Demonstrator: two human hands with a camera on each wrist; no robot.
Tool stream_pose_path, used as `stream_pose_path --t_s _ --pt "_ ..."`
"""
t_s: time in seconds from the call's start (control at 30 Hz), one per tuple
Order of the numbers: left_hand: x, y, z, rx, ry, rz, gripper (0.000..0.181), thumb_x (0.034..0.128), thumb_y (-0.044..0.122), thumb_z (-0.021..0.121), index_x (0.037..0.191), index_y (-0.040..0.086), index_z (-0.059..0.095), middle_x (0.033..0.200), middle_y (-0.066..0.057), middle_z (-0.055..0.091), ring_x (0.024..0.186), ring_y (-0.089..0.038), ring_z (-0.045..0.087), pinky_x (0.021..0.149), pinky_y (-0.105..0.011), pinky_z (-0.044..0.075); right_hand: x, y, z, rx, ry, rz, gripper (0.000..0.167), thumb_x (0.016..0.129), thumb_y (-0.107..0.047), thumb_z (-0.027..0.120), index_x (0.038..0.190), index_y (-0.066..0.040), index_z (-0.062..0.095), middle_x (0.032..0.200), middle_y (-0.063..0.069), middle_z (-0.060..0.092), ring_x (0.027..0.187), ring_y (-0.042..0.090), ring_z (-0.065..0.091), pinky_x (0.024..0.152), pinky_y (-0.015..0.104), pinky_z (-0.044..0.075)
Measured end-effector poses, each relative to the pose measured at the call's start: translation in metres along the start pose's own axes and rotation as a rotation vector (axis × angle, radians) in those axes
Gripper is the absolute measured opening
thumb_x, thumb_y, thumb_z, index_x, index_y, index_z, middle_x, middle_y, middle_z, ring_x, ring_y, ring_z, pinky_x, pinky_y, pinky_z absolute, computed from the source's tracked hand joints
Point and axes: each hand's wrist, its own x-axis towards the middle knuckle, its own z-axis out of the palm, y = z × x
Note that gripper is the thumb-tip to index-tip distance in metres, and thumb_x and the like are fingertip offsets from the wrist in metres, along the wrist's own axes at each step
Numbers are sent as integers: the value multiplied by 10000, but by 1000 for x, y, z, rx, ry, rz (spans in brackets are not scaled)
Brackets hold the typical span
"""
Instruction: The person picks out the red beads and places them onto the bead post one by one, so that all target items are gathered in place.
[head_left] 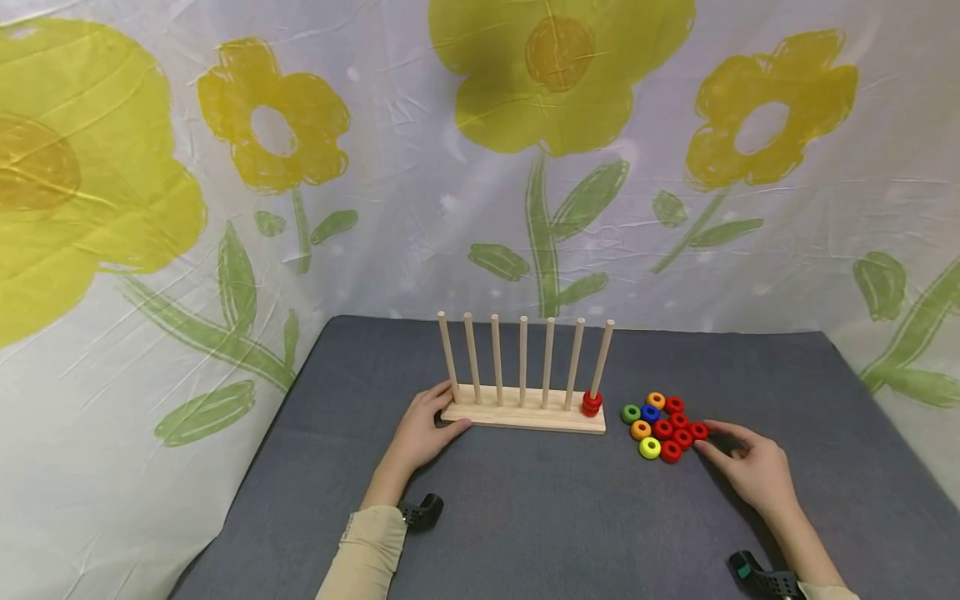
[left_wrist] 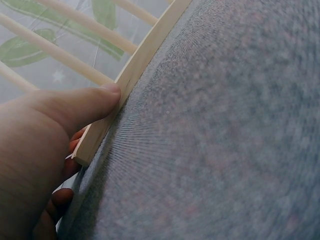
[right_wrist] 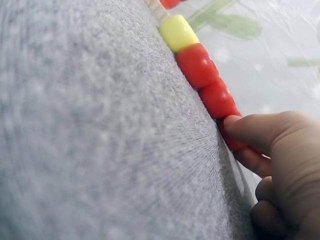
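A wooden peg rack [head_left: 517, 417] with several upright pegs stands on the table; red rings [head_left: 592, 405] are stacked on its rightmost peg. My left hand [head_left: 418, 429] grips the rack's left end, thumb on the front edge and fingers behind, as the left wrist view shows at the base board [left_wrist: 135, 67]. To the right of the rack, my right hand [head_left: 759, 473] pinches a red ring [head_left: 698, 431] between thumb and fingers at the right edge of a ring cluster. In the right wrist view that red ring [right_wrist: 231, 139] is partly hidden by the thumb.
The flat cluster holds several red rings, a yellow ring [head_left: 649, 448], a blue ring [head_left: 650, 413], a green ring [head_left: 631, 413] and orange rings [head_left: 641, 430]. A dark grey cloth [head_left: 555, 517] covers the table. Behind it hangs a flower-printed curtain [head_left: 405, 208].
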Motion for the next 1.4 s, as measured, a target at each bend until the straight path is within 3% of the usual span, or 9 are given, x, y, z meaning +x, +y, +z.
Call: stream_pose_path --t_s 0.17,0.5,1.23,1.33,1.4 --pt "-1 1 -1 -2 4 0 703 960 359 808 1522 12 567 1634 -139 479 1485 -402 440 1182 -609 399 0 -2 1 -13 -3 9 397 934 -213 835 1274 -26 748 1072 207 726 437 64 268 402 258 248" --pt "0 2 -1 1 1 3 699 958 348 813 1519 9 569 1634 -138 479 1482 -404 445 1178 -608 405 -1 -1 2 -21 13 -8 386 932 -212 840 1259 -25 755 1141 245 739 441 64 261 409 254 235" --pt "1 0 0 3 5 7 709 959 349 812 1534 23 556 1634 -136 480 1484 -402 442 1185 -608 397 -1 -2 3 4 52 26 377 939 -244 839 1242 -34 758 1082 215 728 430 56 239 385 258 245" --pt "0 1 0 1 5 4 712 959 350 812 1534 18 554 1634 -139 479 1484 -403 442 1183 -610 398 -1 -3 1 20 46 39 388 946 -263 836 1253 -41 754 849 137 698 414 50 240 374 261 255" --pt "0 1 0 -2 3 3 714 960 351 812 1535 17 551 1636 -140 476 1484 -403 441 1182 -611 399 -1 -4 -1 31 41 48 400 950 -278 832 1263 -42 748 662 42 590 406 44 239 368 261 262"
